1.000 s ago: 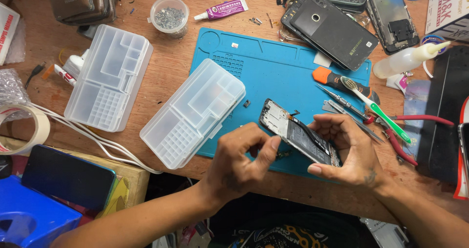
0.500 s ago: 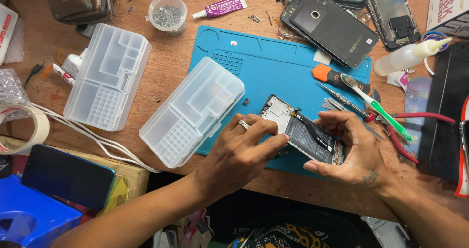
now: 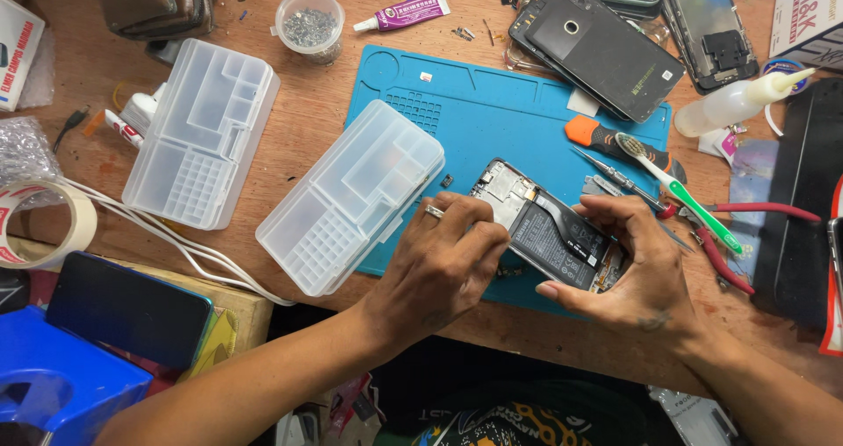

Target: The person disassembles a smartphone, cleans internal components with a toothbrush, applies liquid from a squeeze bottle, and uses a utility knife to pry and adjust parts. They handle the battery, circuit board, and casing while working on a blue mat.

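An opened phone [image 3: 546, 231], back cover off with its black battery and circuit board showing, lies tilted on the blue repair mat [image 3: 492, 104]. My right hand [image 3: 634, 275] grips its lower right end, fingers curled over the edge. My left hand [image 3: 443, 266], a ring on one finger, presses its fingertips on the phone's left side near the board. Whether a small tool or part sits under those fingertips is hidden.
Two clear plastic parts boxes [image 3: 353, 193] [image 3: 204, 130] lie left of the mat. A toothbrush [image 3: 678, 187], orange-handled screwdriver [image 3: 597, 134], tweezers and red pliers [image 3: 729, 253] lie right. Dark phones [image 3: 601, 46], a squeeze bottle [image 3: 733, 104], glue tube [image 3: 404, 11], screw cup [image 3: 309, 25], tape roll [image 3: 39, 226].
My left hand moved from the phone's lower edge up onto its left side. The phone has turned slightly and lies flatter on the mat. My right hand keeps its grip.
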